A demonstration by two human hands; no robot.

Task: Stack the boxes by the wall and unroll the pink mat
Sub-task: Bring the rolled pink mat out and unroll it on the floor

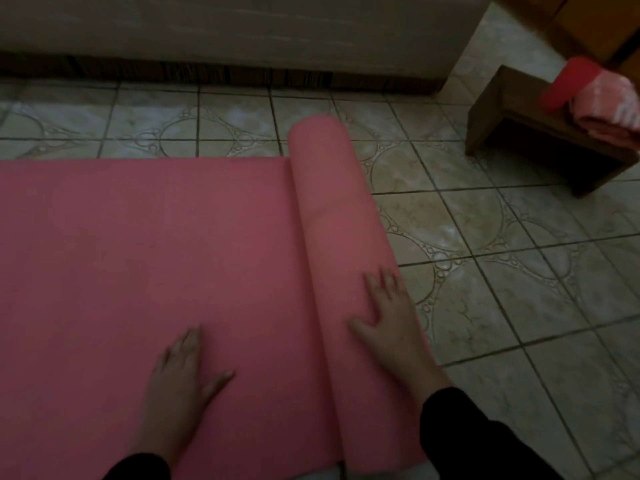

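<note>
The pink mat [138, 258] lies partly flat on the tiled floor, spread out to the left. Its rolled part [332, 209] runs from near me toward the wall, at the flat part's right edge. My right hand [388, 317] rests on top of the roll near its close end, fingers straight and spread. My left hand [183, 368] presses flat on the unrolled mat, fingers straight. No boxes can be made out clearly; orange-brown shapes [588, 22] sit at the top right corner.
A low dark wooden stool [512, 133] stands at the right with red and pink cloth [599, 98] on it. A pale wall or cabinet front [242, 29] with a dark base runs along the back. Patterned floor tiles [485, 271] lie to the right of the roll.
</note>
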